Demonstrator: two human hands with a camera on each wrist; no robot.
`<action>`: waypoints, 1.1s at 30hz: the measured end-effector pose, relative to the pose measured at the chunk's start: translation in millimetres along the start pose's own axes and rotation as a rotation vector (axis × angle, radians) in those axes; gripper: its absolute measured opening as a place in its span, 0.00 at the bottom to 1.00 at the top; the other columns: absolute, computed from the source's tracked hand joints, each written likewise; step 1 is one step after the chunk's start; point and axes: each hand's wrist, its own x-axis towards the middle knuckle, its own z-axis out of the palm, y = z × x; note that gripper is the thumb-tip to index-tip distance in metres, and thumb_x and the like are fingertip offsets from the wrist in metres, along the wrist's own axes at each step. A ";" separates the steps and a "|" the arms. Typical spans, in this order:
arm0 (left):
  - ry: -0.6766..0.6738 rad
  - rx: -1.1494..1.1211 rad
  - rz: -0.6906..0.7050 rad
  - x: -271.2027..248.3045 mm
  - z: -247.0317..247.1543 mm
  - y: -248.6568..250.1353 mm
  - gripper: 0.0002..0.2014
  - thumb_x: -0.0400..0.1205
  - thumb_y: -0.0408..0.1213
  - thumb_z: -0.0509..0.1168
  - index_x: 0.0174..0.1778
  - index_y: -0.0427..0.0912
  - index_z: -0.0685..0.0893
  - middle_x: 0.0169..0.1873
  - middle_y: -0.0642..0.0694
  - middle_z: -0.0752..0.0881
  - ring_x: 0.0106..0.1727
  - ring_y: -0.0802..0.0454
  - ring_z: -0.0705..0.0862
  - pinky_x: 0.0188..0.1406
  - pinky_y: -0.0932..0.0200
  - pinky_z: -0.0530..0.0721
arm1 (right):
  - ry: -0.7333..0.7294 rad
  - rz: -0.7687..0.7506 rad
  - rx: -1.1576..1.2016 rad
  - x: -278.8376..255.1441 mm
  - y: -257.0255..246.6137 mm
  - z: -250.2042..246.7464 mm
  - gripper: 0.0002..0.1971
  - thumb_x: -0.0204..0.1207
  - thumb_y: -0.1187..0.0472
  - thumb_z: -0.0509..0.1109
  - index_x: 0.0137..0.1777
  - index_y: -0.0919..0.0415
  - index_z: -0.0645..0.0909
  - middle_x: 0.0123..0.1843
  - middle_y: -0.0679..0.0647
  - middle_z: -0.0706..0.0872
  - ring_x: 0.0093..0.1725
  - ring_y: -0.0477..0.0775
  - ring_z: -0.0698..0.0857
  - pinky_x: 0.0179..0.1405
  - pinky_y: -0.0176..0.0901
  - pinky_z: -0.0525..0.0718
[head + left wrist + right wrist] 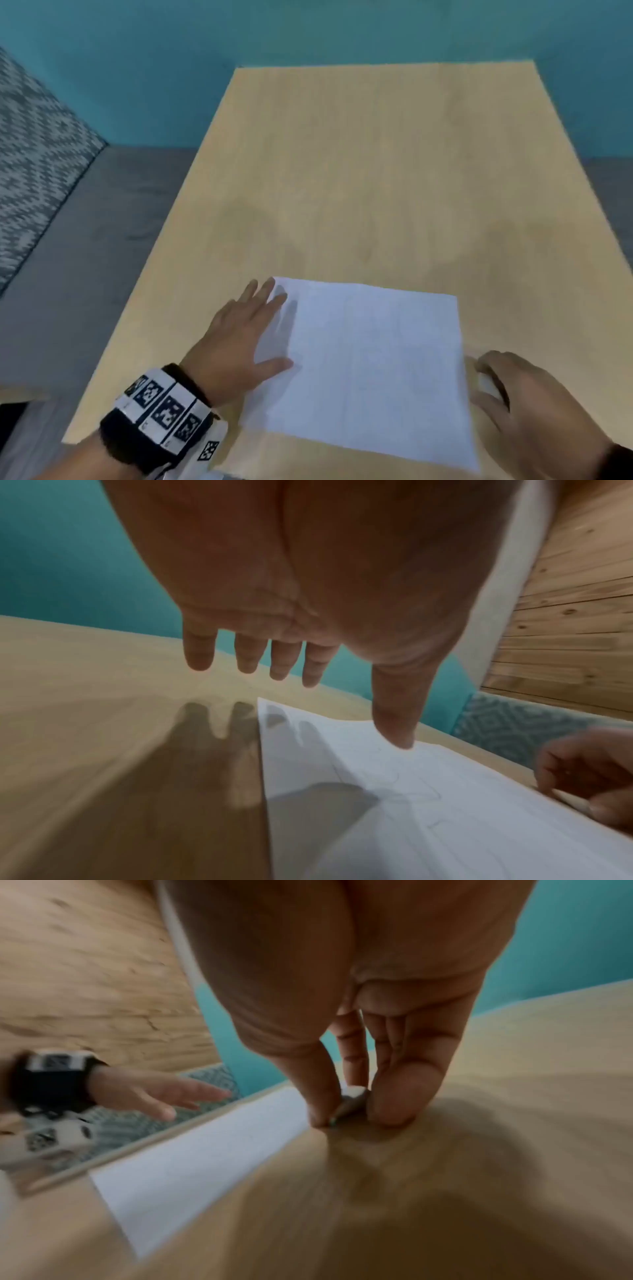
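white paper sheet (370, 370) lies flat at the near edge of the table (376, 154); faint marks unreadable. left hand (239, 339): fingers straight over its left edge. right hand (527, 404): pinches a small white object (488, 383) beside its right edge.

Light wooden table (376, 154), teal wall (308, 27), grey patterned fabric (30, 154)

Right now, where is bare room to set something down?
The far half of the table, from the paper to the teal wall, is bare; so is a strip left of the left hand. Crowded at the near edge: paper, left hand over its left edge, right hand pinching a small pale thing at its right.
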 end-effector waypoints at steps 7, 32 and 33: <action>-0.116 0.331 0.075 -9.4 19.9 3.3 0.49 0.77 0.74 0.53 0.86 0.57 0.35 0.84 0.56 0.27 0.82 0.59 0.24 0.81 0.55 0.30 | 0.156 -0.128 0.055 20.2 2.4 -21.8 0.12 0.57 0.44 0.73 0.42 0.31 0.79 0.38 0.40 0.85 0.28 0.45 0.82 0.27 0.48 0.83; -0.106 0.481 0.145 23.0 16.3 -0.5 0.54 0.75 0.76 0.56 0.88 0.51 0.38 0.87 0.56 0.39 0.88 0.43 0.39 0.77 0.33 0.66 | 0.023 -0.424 -0.211 110.7 -198.8 36.6 0.08 0.66 0.57 0.80 0.42 0.56 0.86 0.32 0.43 0.79 0.35 0.49 0.80 0.33 0.36 0.76; -0.103 0.494 0.156 24.0 17.5 -2.0 0.53 0.75 0.77 0.55 0.88 0.52 0.40 0.87 0.56 0.38 0.87 0.41 0.39 0.77 0.31 0.65 | -0.001 -0.448 -0.211 107.7 -199.4 38.6 0.07 0.66 0.58 0.80 0.41 0.57 0.86 0.30 0.42 0.79 0.33 0.47 0.78 0.31 0.35 0.75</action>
